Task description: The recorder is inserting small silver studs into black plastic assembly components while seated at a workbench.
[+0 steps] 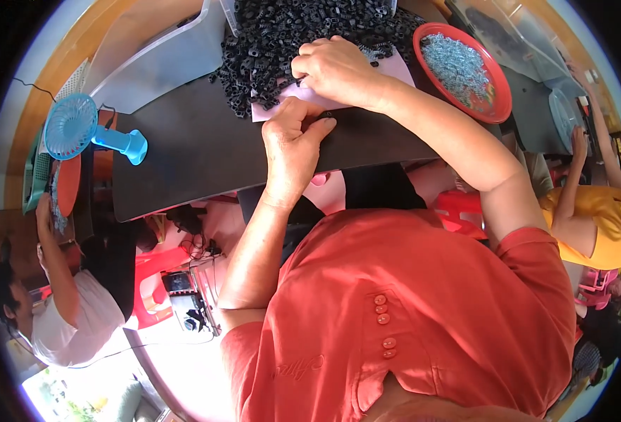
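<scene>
On the dark flat tabletop (198,144), a heap of small black plastic parts (271,39) overlaps a pale pink sheet (397,68) beside a rounded red plastic tray (502,88); the right hand (335,70) and left hand (290,137) curl near the heap's edge, whether gripping anything I cannot tell

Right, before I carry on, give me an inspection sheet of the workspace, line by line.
Surface: dark table, pink sheet on it
Job's things: heap of small black pieces, partly over the sheet; red tray of pale blue pieces, right
Clutter: blue fan and clear bin, left
Hands: right hand at the heap's near edge; left hand closer to the body; what they pinch is hidden
Cables: thin dark cord by the fan; tangled cords below the table, left
Surroundings: person in white at left, person in yellow at right
</scene>
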{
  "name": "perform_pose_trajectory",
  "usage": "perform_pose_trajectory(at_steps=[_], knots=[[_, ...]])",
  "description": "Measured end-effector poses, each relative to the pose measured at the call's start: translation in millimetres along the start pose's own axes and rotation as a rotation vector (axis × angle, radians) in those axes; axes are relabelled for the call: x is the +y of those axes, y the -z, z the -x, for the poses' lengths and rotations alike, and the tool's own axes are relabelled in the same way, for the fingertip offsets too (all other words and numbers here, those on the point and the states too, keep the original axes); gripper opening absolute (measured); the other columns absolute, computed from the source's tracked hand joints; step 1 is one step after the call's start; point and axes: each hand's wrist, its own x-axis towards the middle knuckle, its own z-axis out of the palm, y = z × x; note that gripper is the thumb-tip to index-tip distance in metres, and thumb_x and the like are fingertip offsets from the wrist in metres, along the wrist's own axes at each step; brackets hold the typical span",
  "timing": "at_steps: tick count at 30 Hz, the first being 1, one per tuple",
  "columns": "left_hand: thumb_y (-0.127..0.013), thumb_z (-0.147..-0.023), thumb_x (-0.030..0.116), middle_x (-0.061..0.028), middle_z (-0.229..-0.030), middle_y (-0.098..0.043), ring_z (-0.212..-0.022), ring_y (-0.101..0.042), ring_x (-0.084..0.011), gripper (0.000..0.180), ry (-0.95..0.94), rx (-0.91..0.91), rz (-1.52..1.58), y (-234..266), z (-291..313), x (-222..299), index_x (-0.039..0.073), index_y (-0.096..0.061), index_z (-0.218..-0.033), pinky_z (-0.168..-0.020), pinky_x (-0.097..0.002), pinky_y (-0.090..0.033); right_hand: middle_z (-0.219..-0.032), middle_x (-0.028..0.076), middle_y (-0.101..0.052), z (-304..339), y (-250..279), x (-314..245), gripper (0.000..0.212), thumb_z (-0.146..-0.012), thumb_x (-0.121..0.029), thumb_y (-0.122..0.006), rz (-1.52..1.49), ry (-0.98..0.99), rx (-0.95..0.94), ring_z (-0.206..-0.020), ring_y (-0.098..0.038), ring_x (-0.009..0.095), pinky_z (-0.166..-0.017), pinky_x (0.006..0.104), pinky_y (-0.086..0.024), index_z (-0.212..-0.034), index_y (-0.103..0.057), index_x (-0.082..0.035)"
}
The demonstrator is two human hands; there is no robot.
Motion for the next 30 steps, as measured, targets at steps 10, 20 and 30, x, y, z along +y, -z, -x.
perform_pose_trajectory(at_steps=[10,20,30], knots=[[-0.072,-0.073,0.000,-0.0089,-0.074,-0.063,-0.067,-0.061,-0.0149,0.014,0.047,0.021,0.045,-2,1,-3,-0.004,-0.064,-0.084,-0.065,-0.0277,-0.049,-0.081,0.006,-0.064,-6,-5,-7,0.007,-0.074,-0.014,-0.063,0.036,0.030,0.004,-0.083,-0.063,0.027,-0.073,0.0411,-0.046,-0.077,-0.063,-0.008],[-0.071,-0.079,-0.001,-0.0027,-0.075,-0.064,-0.066,-0.056,-0.0080,0.010,0.131,0.156,0.199,3,3,0,-0.003,-0.068,-0.088,-0.061,-0.0214,-0.046,-0.084,0.011,-0.067,-9,-7,-14,0.009,-0.074,-0.008,-0.060,0.033,0.002,-0.050,-0.081,-0.066,0.032,-0.071,0.0453,-0.048,-0.081,-0.062,-0.003],[-0.061,-0.088,0.002,-0.0119,-0.084,-0.065,-0.079,-0.063,-0.0200,0.008,0.173,0.469,0.799,14,-62,18,-0.005,-0.061,-0.092,-0.069,-0.0303,-0.052,-0.084,0.003,-0.064,16,13,-76,0.009,-0.089,-0.005,-0.061,-1.446,-0.445,0.235,-0.076,-0.059,0.009,-0.073,0.0250,-0.050,-0.094,-0.064,0.002]])
